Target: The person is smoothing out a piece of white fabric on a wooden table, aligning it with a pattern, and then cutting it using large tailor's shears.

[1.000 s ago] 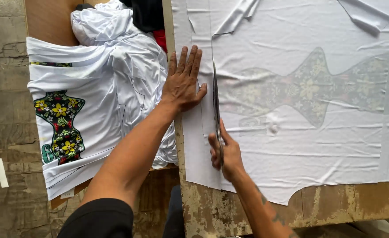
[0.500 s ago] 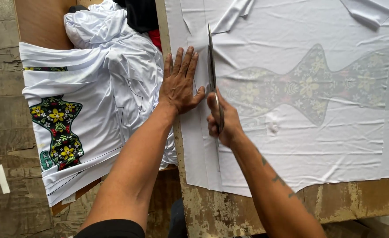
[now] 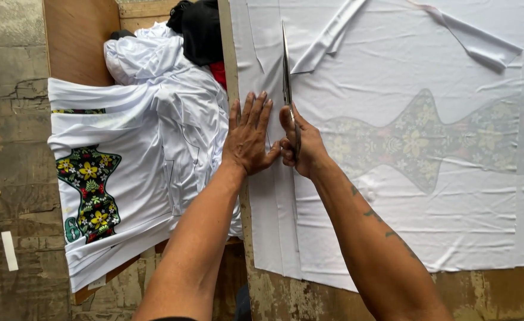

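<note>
Left hand (image 3: 249, 134) is spread flat on the white fabric (image 3: 392, 71) mid-frame, pinning it so it won't slide; right hand (image 3: 300, 145) grips scissors (image 3: 286, 71), blades pointing up-frame along the cut.

Single head view, looking steeply down, close over cutting table (image 3: 274, 291)

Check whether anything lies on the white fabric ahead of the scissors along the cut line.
Nothing visible does. Ahead of the scissors in the right hand, the white fabric lies bare; a loose folded strip sits just right.
</note>
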